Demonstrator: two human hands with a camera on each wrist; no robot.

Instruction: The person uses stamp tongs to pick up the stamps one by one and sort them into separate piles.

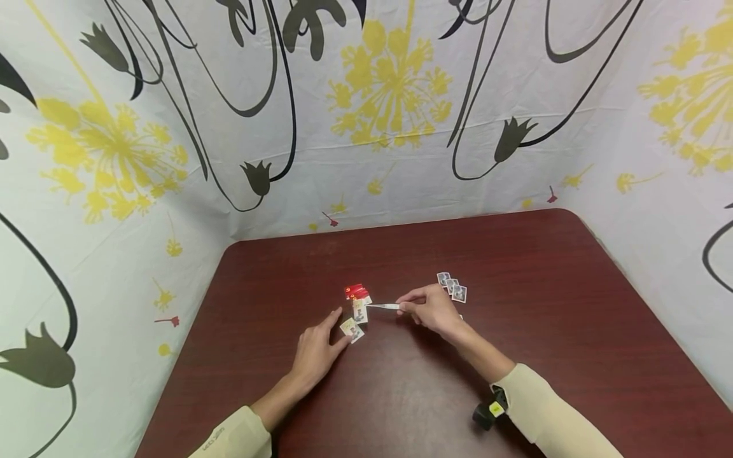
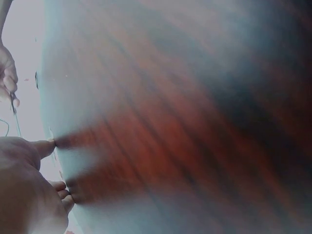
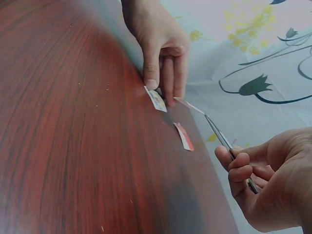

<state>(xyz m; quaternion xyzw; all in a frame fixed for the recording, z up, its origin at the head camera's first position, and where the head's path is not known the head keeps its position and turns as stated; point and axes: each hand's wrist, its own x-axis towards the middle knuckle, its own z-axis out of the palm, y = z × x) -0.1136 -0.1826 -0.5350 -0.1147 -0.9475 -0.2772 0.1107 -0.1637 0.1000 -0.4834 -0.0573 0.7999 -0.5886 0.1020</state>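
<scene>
My right hand grips a pair of metal tweezers. A small stamp is at the tweezer tips, and in the right wrist view it appears tilted above the table. My left hand rests on the table with its fingers spread and fairly straight. At its thumb tip lies another light stamp, with a printed picture and a white edge. Just beyond the tweezer tips are red stamps, overlapping each other. The left wrist view shows the left hand only at its edge.
Several grey-and-white stamps lie in a slanting row beyond the right hand, and the corner of another shows beside the wrist. The dark red wooden table meets a flower-printed cloth at its back and sides.
</scene>
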